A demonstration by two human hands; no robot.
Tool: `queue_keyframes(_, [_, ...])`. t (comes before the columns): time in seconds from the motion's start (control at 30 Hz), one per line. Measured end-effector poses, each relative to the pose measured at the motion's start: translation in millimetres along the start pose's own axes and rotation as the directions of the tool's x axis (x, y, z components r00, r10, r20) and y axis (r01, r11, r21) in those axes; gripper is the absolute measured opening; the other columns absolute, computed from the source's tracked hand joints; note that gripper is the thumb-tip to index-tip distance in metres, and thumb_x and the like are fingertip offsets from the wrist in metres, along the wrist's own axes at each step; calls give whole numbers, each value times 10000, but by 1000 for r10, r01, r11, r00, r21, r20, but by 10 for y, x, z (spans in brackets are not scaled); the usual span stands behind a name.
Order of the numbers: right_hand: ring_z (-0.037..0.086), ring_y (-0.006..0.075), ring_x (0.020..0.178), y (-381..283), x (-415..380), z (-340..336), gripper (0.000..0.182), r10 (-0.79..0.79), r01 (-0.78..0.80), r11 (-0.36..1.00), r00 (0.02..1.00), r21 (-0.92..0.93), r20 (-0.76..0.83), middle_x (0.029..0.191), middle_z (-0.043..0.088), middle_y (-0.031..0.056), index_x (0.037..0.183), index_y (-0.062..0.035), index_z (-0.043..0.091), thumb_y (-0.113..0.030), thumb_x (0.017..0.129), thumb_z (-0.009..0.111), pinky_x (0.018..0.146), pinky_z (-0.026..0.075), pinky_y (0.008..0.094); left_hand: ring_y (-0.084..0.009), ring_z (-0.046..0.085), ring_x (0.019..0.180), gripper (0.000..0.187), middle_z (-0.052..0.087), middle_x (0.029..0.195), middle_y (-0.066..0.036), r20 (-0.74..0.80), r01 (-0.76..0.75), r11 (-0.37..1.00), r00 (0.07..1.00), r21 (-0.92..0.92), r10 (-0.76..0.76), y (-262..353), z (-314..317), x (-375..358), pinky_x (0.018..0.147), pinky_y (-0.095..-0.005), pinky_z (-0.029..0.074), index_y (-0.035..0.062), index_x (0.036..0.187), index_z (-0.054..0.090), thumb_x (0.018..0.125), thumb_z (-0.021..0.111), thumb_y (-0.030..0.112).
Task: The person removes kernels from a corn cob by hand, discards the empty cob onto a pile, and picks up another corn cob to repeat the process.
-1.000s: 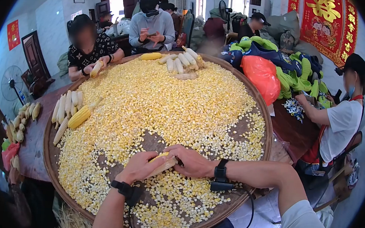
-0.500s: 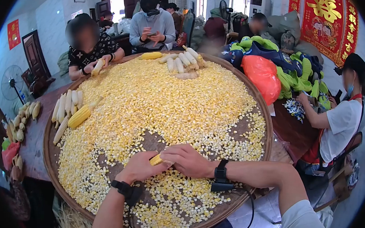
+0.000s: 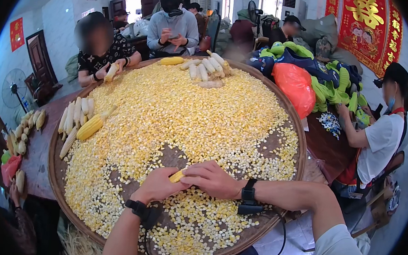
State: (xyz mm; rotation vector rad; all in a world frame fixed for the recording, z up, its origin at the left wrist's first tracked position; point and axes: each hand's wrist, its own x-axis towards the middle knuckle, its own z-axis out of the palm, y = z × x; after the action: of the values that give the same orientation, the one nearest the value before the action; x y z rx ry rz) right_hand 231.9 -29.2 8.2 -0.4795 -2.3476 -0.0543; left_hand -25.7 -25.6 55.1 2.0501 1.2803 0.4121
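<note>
Holding the corn cob [image 3: 176,176] in a closed grip between left hand [image 3: 156,185] and right hand [image 3: 213,180] above the round tray's [image 3: 172,157] near part, now with the latter across the pale side (visible a second ago), apparently working its surface.

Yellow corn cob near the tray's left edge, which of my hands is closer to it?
Left. Your left hand is to the right of that yellow corn cob and nearer you; your right hand is farther right still.
</note>
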Motion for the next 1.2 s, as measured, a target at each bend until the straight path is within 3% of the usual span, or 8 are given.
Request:
queue_keyframes(0.3, [591,253,1351,-11,7,-72,443,-40,41,999,998,-11,53,1422,639,42,1459,-181,644,-142,1017,635,1120,439,418,-402,758,1021,616,797,1078,-209,-12,-35,998,999,46,36,-95,26,37,886,-473,588,99,1221,795,861,804,598])
queue_keyframes(0.67, [601,264,1326,-6,8,-65,465,-49,48,999,998,19,49,1393,643,49,1478,-178,634,-142,1015,632,1114,451,422,-397,760,981,598,796,1049,-201,-5,-26,999,1000,37,26,-83,18,38,849,-466,587,95,1203,795,861,802,586])
queue_keyframes(0.77, [606,265,1313,-7,8,-54,462,-31,30,999,999,31,43,1387,646,49,1470,-178,638,-138,1010,642,1109,454,422,-347,777,1005,549,811,1090,-176,6,-8,997,1000,80,8,-58,14,32,900,-427,585,96,1257,787,906,808,516])
queue_keyframes(0.87, [609,265,1307,-4,-13,-15,454,7,-8,999,1000,52,27,1385,652,49,1459,-181,644,-135,1008,652,1101,458,424,-329,778,964,550,812,1056,-167,33,49,999,998,5,-49,15,-5,7,874,-419,585,92,1239,793,909,809,531])
queue_keyframes(0.97, [609,264,1306,-7,-6,-6,440,22,-23,998,1000,54,23,1380,657,50,1456,-182,649,-137,1018,644,1101,456,426,-336,774,909,587,804,986,-168,-10,8,1000,1000,-15,-8,-12,16,10,810,-431,585,98,1184,809,866,821,592])
queue_keyframes(1.2, [604,261,1311,-5,-23,-7,421,20,-22,998,999,55,33,1375,659,50,1462,-179,652,-156,1044,603,1118,435,426,-330,775,887,592,799,971,-177,7,23,1000,1000,-10,-23,10,-1,7,780,-430,579,86,1196,803,866,827,578])
